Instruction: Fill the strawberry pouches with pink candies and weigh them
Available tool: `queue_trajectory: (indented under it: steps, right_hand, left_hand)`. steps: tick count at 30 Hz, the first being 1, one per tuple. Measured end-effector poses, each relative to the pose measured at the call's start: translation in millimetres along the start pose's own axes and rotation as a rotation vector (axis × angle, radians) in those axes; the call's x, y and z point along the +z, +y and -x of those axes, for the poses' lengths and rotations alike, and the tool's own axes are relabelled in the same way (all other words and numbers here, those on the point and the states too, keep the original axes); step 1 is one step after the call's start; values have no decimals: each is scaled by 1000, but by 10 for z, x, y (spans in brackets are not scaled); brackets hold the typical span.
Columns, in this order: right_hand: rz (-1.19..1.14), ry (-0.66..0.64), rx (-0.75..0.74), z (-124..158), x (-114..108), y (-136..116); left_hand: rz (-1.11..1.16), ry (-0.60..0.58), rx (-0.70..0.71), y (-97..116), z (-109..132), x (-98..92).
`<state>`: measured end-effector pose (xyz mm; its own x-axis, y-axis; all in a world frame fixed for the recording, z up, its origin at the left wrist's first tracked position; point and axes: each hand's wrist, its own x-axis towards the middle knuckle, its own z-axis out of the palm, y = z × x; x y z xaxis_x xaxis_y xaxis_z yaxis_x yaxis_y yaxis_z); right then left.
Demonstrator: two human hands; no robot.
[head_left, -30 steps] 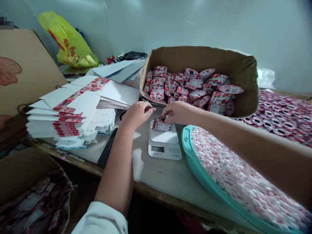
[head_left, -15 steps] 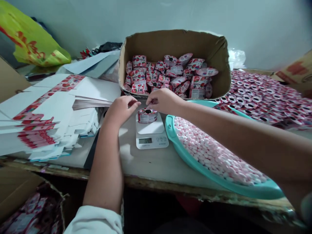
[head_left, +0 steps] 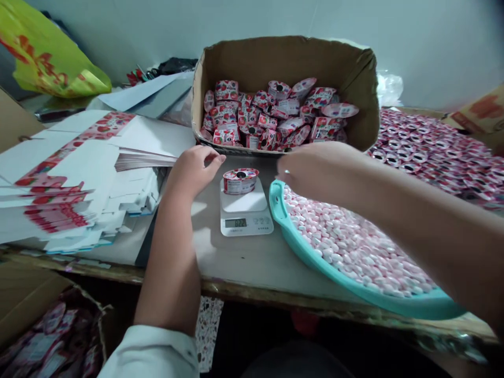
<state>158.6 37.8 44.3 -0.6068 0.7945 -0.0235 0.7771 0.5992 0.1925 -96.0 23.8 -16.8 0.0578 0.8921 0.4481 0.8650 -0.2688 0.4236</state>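
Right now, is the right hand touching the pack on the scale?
No, the right hand hovers over the teal basin, clear of the pack on the scale.

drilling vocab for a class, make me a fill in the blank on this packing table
The small round tub sits on the white ____.
The teal basin holds pink and white ____.
The red packets lie in a cardboard ____.
Missing: scale; candies; box.

You get nothing legible here. Scale display point(head_left: 235, 222): digits lit, too blurred to read. Red print on yellow bag point(head_left: 51, 63) and pouch labels point(head_left: 271, 118): unreadable too.
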Motion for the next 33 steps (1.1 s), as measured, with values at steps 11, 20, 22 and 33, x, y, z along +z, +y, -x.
queue_trajectory:
  steps: [11,20,22,33]
  right_hand:
    - [-433,-170,-141,551,408,406]
    - [-555,-21,-70,587,328,486]
    - [-562,43,-9,601,322,502]
    - [-557,143,55,625,285,525]
  left_hand:
    - [-42,-86,-58,35,-22,108]
    - [-66,-95,-36,77,-27,125]
    - [-71,-99,-47,78,-26,123]
    - [-109,-115,-54,101,-40,116]
